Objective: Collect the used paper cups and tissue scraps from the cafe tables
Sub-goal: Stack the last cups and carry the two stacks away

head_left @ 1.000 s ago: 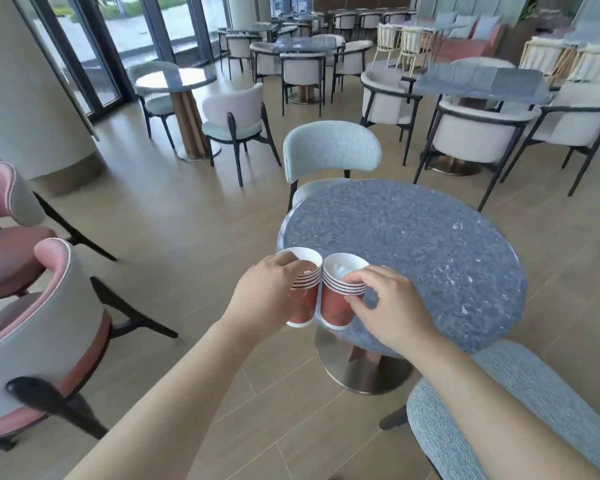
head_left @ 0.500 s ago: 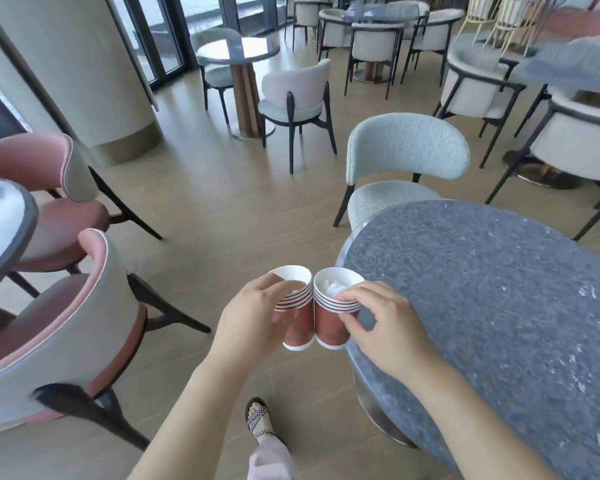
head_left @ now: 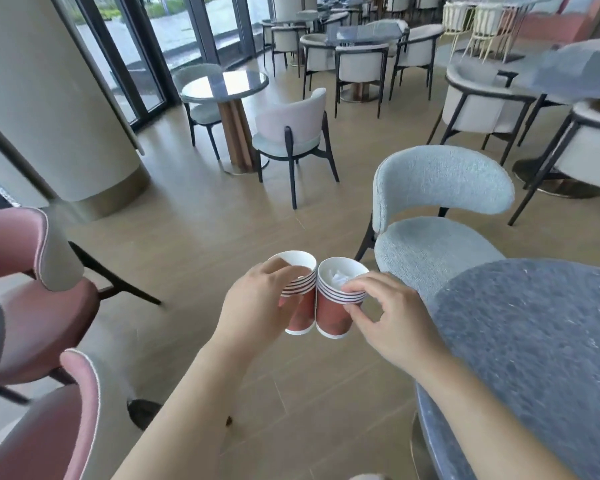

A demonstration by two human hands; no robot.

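Note:
Two red paper cups with striped white rims are held side by side over the floor, touching each other. My left hand (head_left: 257, 306) grips the left cup (head_left: 300, 311), fingers curled over its rim. My right hand (head_left: 392, 320) pinches the right cup (head_left: 331, 315) near its rim. A crumpled white tissue scrap (head_left: 338, 279) lies inside the right cup. Both cups hang left of the round grey speckled table (head_left: 534, 358).
A light blue chair (head_left: 433, 216) stands behind the grey table. Pink chairs (head_left: 25, 299) crowd the left side. A wide pillar (head_left: 49, 98) rises at the left, and a small round table (head_left: 224, 86) with chairs stands ahead. More tables and chairs fill the back right.
The view has swung left, so the grey table has slid to the right. Both hands and their cups have come off the table edge and now hang over the floor.

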